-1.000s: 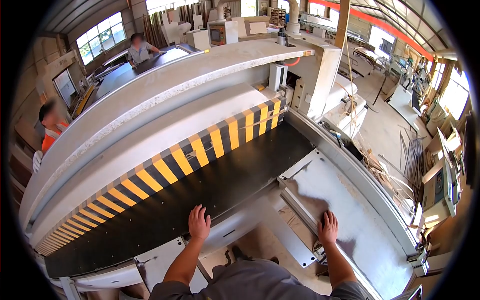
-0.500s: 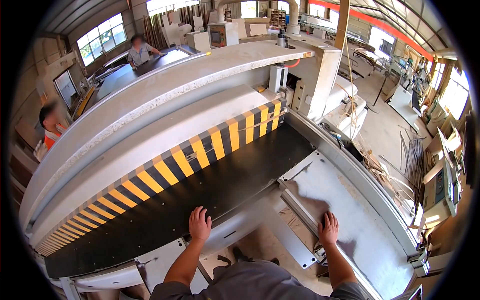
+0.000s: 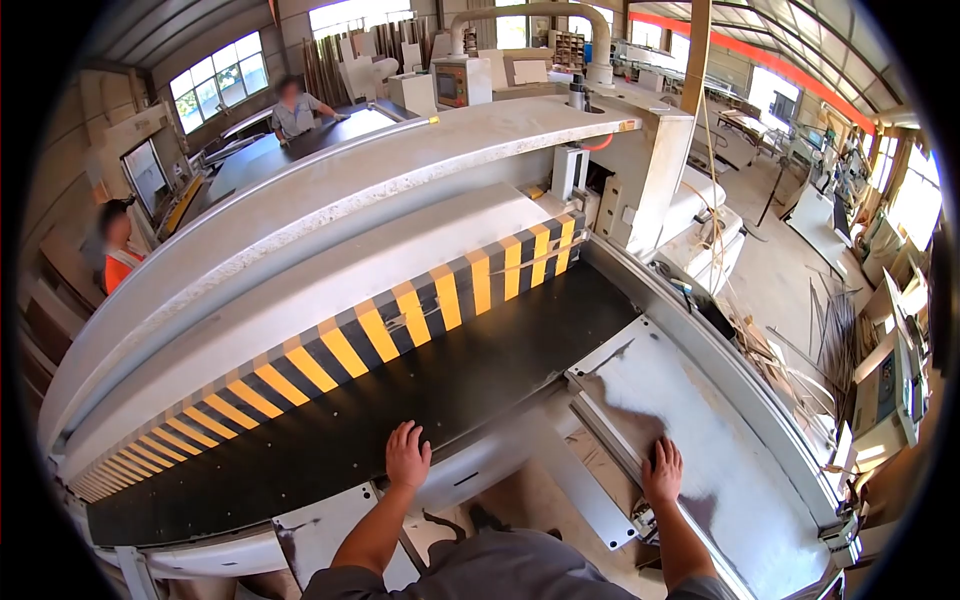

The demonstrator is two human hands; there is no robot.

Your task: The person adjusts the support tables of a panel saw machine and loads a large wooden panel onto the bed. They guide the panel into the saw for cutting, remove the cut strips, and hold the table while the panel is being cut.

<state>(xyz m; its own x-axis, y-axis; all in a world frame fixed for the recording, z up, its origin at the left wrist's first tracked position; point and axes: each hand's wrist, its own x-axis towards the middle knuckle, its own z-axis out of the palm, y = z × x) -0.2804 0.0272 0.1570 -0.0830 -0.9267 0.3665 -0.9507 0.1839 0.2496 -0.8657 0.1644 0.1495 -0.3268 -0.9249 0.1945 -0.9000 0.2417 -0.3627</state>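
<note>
My left hand [image 3: 408, 457] lies at the front edge of the long black machine bed [image 3: 520, 340], fingers stretched out and holding nothing. On the grey metal side table [image 3: 735, 430] to the right rests my right hand [image 3: 661, 470], near that table's inner edge. Its fingers are extended and only slightly bent, with nothing in them. Behind the bed runs a beam with a yellow-and-black striped guard [image 3: 440, 305]. A second grey metal table [image 3: 325, 520] sits in front of the bed at lower left.
A pale metal crossbar [image 3: 420, 160] arches over the machine. Beyond it, one person [image 3: 297, 115] leans over a dark panel [image 3: 325, 135]; another in orange [image 3: 120, 262] stands at far left. A control box [image 3: 885, 385] and wood scraps [image 3: 775, 355] are at right.
The view has shifted slightly, so the machine appears a little farther right and lower. Both hands keep their places on the surfaces. The person in orange has changed posture a little.
</note>
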